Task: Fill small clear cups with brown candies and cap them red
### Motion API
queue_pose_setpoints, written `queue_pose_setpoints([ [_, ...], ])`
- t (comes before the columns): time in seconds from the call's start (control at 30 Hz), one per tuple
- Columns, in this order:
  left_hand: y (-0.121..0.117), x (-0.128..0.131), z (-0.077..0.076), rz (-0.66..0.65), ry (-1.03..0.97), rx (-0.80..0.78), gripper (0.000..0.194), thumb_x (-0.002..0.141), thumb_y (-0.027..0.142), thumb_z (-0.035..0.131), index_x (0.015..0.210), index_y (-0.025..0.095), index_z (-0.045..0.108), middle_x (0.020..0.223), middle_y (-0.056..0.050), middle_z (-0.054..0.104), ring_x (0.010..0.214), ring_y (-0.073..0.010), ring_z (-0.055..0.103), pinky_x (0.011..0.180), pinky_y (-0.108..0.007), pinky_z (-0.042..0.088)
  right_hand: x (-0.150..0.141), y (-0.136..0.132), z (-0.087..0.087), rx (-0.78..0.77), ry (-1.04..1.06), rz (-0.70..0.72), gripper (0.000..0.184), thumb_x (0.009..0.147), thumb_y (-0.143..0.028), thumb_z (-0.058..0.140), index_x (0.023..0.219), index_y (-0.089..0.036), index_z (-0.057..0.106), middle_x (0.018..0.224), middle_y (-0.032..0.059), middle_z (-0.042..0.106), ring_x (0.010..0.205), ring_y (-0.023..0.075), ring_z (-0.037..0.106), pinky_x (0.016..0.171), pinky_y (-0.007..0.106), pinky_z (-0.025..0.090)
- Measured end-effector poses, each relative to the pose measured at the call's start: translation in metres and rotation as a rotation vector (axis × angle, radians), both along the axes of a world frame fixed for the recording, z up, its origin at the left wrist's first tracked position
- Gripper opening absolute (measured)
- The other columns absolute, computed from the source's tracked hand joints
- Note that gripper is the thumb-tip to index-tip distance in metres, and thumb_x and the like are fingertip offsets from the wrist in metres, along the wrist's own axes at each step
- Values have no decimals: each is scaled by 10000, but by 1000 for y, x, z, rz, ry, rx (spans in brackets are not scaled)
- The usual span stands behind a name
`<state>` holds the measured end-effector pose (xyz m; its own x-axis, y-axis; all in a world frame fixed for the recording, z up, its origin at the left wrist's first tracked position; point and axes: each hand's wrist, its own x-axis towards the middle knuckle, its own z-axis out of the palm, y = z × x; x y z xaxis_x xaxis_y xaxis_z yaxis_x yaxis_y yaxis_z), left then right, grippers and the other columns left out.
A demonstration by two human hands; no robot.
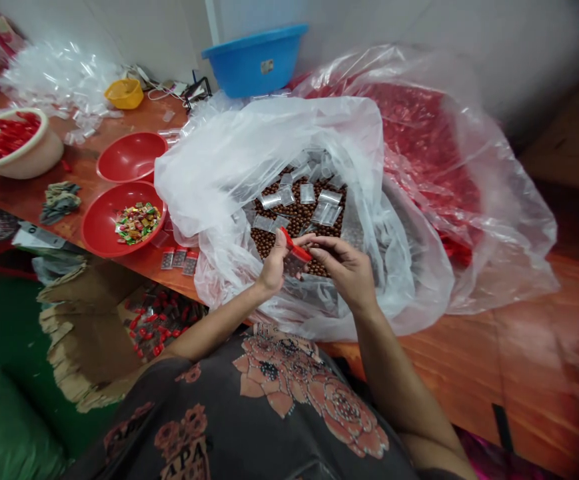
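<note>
Both my hands meet over a big clear plastic bag (229,167) filled with small brown balls (289,217) and several little empty clear pouches (326,203). My left hand (272,263) and my right hand (346,267) together pinch a small clear pouch with a red strip (295,252) along its top. The fingers of both hands are closed on its edges. Whether anything is inside the pouch is unclear.
A red bowl of wrapped candies (136,222) and an empty red bowl (132,157) stand at the left. Small filled pouches (179,258) lie by the table edge. A cardboard box (89,333) sits below. A second bag of red items (419,147), a blue basin (256,60) and a white bowl (14,143) stand behind.
</note>
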<state>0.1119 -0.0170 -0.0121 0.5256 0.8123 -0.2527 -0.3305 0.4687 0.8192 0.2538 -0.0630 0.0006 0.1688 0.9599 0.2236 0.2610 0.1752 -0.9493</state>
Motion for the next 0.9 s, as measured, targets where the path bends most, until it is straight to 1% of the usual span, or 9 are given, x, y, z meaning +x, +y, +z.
queue_pose_setpoints([
  [0.13, -1, 0, 1, 4, 50, -36, 894, 867, 792, 234, 1250, 109, 663, 780, -113, 714, 604, -161, 633, 385, -210, 348, 4, -3, -4, 103, -235, 42, 209, 906, -296, 610, 1091, -299, 709, 1009, -1, 727, 904, 151, 655, 832, 336, 512],
  [0.23, -1, -1, 2, -5, 63, -54, 892, 892, 764, 188, 1289, 104, 638, 796, -116, 720, 550, -138, 600, 379, -212, 340, 8, -5, -6, 167, -362, 104, 232, 915, -269, 590, 1111, -312, 706, 977, 2, 732, 869, 151, 649, 806, 329, 517],
  [0.3, -2, 0, 3, -18, 63, -57, 885, 903, 749, 166, 1312, 110, 622, 799, -113, 718, 556, -135, 601, 388, -209, 349, 8, -6, -5, 149, -331, 89, 240, 925, -283, 577, 1129, -320, 698, 1011, 2, 729, 901, 155, 654, 830, 338, 523],
  [0.37, -2, 0, 5, -40, 61, -57, 883, 906, 746, 150, 1321, 121, 615, 780, -107, 709, 583, -142, 617, 394, -204, 352, 7, -6, -5, 89, -227, 35, 242, 933, -318, 567, 1142, -320, 688, 1043, 3, 717, 909, 155, 656, 816, 332, 530],
  [0.47, -2, 1, 7, -50, 63, -55, 883, 899, 758, 157, 1306, 131, 626, 730, -94, 688, 605, -152, 626, 400, -202, 356, 8, -5, -5, -20, -114, 9, 246, 932, -371, 559, 1118, -289, 697, 991, 18, 682, 727, 120, 616, 647, 279, 513],
  [0.53, -3, 1, 7, -33, 70, -46, 872, 894, 764, 187, 1288, 132, 640, 714, -91, 681, 612, -156, 625, 404, -205, 358, 10, -5, -5, -47, -138, 50, 250, 937, -382, 546, 1088, -270, 711, 920, 25, 647, 672, 108, 573, 606, 265, 488],
  [0.7, -5, -1, -3, -10, 100, 54, 861, 877, 777, 246, 1300, 139, 639, 759, -99, 708, 564, -142, 590, 411, -220, 362, 12, -6, -3, 50, -329, 165, 255, 954, -335, 517, 1115, -293, 711, 874, 35, 594, 832, 139, 577, 748, 297, 495],
  [0.83, -6, -2, -7, 7, 124, 86, 848, 871, 779, 272, 1340, 157, 609, 708, -72, 694, 485, -117, 532, 410, -222, 360, 13, -8, -2, 60, -418, 245, 309, 967, -333, 488, 1224, -342, 661, 823, 22, 531, 762, 130, 532, 688, 283, 471],
  [0.9, -6, -1, -4, -5, 109, 59, 848, 881, 771, 251, 1347, 155, 602, 698, -73, 690, 490, -122, 541, 409, -222, 356, 14, -8, -3, 41, -365, 252, 305, 949, -348, 523, 1221, -353, 661, 835, 19, 545, 759, 130, 529, 690, 289, 470],
])
